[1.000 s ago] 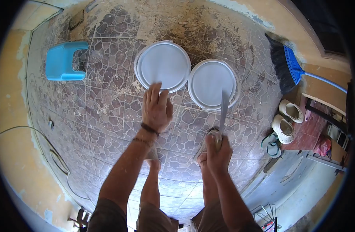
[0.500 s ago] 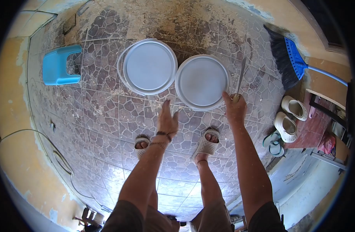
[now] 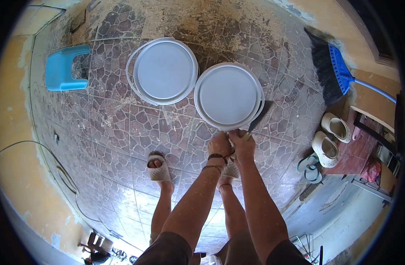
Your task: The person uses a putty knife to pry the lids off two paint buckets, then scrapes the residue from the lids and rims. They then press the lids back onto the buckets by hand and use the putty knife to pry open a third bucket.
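Two white lidded buckets, the left bucket (image 3: 165, 70) and the right bucket (image 3: 229, 95), stand side by side on the tiled floor. At the near rim of the right bucket is my left hand (image 3: 220, 145), its fingers bent at the edge, and what they grip is hidden. Close beside it, my right hand (image 3: 243, 143) is closed around the handle of a knife (image 3: 260, 115), with thumb and fingers near the same rim. The blade points up and right, past the bucket's right side.
A blue stool (image 3: 61, 68) is at the left. A broom (image 3: 337, 70) leans at the right wall, above white clogs (image 3: 325, 149) and green flip-flops (image 3: 310, 168). A cable (image 3: 63, 172) runs along the left wall. Shavings litter the far floor.
My left hand has moved right to the right bucket's near rim. My right hand has come left beside it with the knife. The right bucket's handle now shows at its right side.
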Demonstrator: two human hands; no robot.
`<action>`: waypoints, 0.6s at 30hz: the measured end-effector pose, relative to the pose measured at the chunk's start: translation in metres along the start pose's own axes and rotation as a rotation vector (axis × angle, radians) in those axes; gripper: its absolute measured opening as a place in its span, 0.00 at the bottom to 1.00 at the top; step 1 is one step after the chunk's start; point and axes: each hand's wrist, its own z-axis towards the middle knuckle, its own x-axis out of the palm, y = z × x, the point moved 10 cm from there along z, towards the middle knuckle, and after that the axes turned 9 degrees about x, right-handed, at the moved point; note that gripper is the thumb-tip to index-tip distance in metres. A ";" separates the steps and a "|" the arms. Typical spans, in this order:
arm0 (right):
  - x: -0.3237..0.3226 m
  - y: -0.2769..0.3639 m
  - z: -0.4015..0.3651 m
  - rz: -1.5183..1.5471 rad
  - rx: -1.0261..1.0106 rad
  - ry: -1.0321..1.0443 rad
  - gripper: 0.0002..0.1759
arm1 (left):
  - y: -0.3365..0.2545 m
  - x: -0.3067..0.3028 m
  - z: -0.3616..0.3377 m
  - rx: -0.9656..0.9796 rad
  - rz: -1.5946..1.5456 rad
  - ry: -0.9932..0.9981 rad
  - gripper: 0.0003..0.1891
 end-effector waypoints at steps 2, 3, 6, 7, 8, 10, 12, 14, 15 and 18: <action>0.012 0.004 -0.008 0.040 0.044 0.060 0.10 | -0.002 0.008 -0.007 0.049 0.007 0.069 0.08; 0.012 0.003 -0.007 0.068 0.048 0.101 0.12 | -0.005 0.009 -0.010 0.090 0.003 0.086 0.09; 0.000 0.005 -0.003 -0.072 0.108 0.072 0.13 | -0.012 0.019 -0.014 0.056 -0.013 0.164 0.10; -0.004 0.011 -0.004 -0.037 0.096 0.069 0.13 | -0.015 0.024 -0.014 0.018 -0.023 0.193 0.11; -0.009 0.018 -0.006 -0.003 0.084 0.064 0.13 | -0.022 0.031 -0.015 0.062 -0.011 0.246 0.11; -0.020 0.025 -0.004 -0.058 0.073 0.052 0.13 | -0.032 0.046 -0.017 0.150 0.015 0.348 0.11; -0.029 0.026 0.002 -0.226 0.078 0.043 0.13 | -0.035 0.083 -0.032 0.249 0.053 0.400 0.12; -0.032 0.000 0.012 -0.121 0.234 0.075 0.14 | -0.032 0.084 -0.044 0.250 0.014 0.344 0.12; -0.030 -0.012 0.011 -0.023 0.320 0.096 0.15 | -0.026 0.064 -0.050 0.199 -0.047 0.264 0.11; -0.027 -0.054 0.030 0.131 0.396 0.155 0.17 | 0.032 -0.021 -0.053 -0.159 -0.257 -0.310 0.11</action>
